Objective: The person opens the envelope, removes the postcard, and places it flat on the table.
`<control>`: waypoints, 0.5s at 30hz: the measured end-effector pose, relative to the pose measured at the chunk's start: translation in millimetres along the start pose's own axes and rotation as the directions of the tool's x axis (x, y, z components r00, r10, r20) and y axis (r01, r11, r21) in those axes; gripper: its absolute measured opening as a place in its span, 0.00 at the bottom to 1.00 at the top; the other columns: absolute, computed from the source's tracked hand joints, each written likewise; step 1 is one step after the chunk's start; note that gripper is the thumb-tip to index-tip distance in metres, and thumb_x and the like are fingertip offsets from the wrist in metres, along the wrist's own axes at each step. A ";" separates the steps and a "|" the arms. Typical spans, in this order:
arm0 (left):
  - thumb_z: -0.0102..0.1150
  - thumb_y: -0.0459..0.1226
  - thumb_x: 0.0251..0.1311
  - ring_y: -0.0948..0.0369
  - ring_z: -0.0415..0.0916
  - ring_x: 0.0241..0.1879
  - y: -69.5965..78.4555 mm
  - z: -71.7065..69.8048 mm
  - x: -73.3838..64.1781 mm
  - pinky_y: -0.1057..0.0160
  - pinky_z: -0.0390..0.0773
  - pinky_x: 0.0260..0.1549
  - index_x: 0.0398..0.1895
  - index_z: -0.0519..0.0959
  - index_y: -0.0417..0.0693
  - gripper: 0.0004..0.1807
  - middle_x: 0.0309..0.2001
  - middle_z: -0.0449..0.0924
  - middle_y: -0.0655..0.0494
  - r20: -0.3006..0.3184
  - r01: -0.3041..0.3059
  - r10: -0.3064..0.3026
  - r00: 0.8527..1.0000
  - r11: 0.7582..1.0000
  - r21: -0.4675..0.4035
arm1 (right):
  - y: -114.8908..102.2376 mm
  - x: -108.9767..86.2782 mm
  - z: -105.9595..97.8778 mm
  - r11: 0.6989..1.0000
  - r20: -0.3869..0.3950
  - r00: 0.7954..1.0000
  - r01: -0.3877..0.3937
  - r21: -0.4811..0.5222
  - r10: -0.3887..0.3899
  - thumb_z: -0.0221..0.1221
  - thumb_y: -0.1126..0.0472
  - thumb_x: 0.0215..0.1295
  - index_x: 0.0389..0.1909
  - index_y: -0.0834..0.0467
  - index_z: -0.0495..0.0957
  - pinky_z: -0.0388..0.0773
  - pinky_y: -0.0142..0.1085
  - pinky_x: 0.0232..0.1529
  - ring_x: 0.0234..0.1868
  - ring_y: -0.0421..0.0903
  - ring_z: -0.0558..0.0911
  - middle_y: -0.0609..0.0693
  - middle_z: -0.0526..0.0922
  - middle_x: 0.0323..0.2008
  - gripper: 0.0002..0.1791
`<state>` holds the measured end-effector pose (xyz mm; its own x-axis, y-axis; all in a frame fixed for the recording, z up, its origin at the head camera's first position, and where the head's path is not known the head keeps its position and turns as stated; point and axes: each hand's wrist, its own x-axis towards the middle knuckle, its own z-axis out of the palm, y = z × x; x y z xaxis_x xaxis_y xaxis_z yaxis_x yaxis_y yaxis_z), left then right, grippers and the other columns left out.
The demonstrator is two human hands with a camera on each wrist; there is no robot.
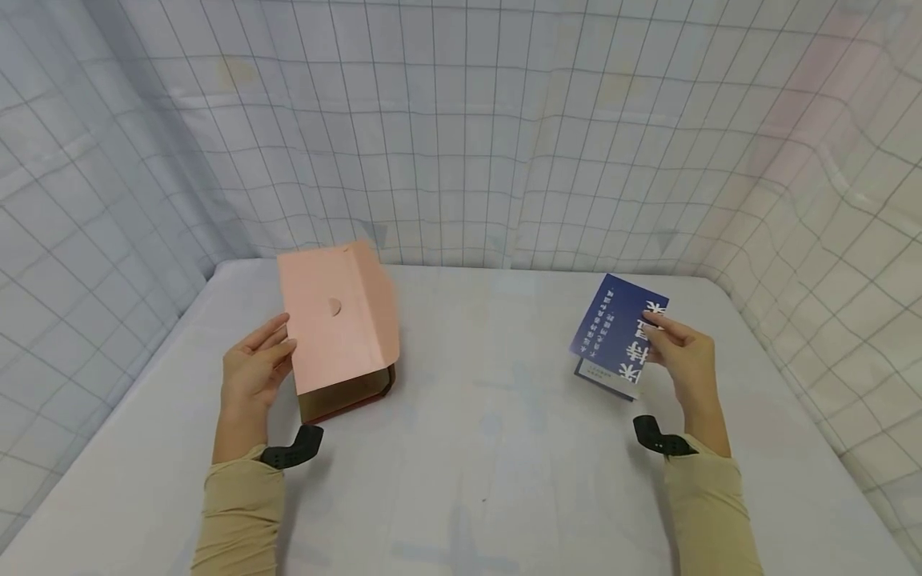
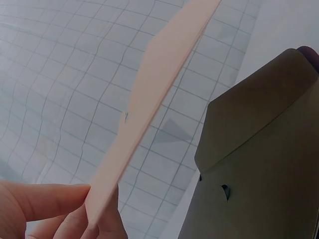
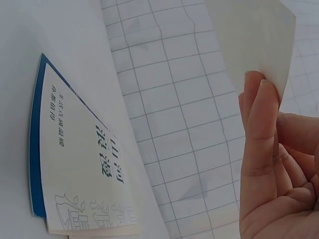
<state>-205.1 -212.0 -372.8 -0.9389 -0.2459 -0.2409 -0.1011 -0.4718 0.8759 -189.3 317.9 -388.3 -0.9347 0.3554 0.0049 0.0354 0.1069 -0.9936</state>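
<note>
My left hand (image 1: 252, 372) pinches the left edge of a pink envelope (image 1: 324, 320), thumb on one face and fingers on the other in the left wrist view. The envelope is lifted above a brown envelope (image 2: 264, 149) with a small slit, and a dark red edge (image 2: 310, 55) shows below that one. On the right, my right hand (image 1: 684, 360) pinches a blue card (image 1: 612, 328) with white characters. Its pale back (image 3: 256, 40) faces the right wrist camera. Beneath it lie a white card (image 3: 89, 149) with dark green characters and a blue-edged card (image 3: 36, 149).
Both piles lie on a white-covered table (image 1: 483, 448), well apart, with bare cloth between them. White cloth with a dark grid (image 1: 461, 144) hangs behind the table and on both sides. Each wrist wears a black camera mount (image 1: 291, 450).
</note>
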 end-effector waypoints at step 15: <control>0.56 0.19 0.52 0.71 0.79 0.26 3.3 -10.4 1.9 0.73 0.78 0.24 0.36 0.86 0.57 0.23 0.26 0.85 0.68 -0.037 0.016 -0.015 0.999 0.999 0.030 | 10.2 4.6 -7.0 1.000 -0.011 1.000 -0.026 0.011 0.026 0.58 0.63 0.63 0.54 0.63 0.76 0.78 0.22 0.26 0.19 0.31 0.78 0.32 0.83 0.21 0.19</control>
<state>-203.7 -222.9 -374.7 -0.9246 -0.2696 -0.2692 -0.1263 -0.4498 0.8842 -190.8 327.2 -397.6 -0.9297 0.3678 -0.0197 0.0557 0.0877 -0.9946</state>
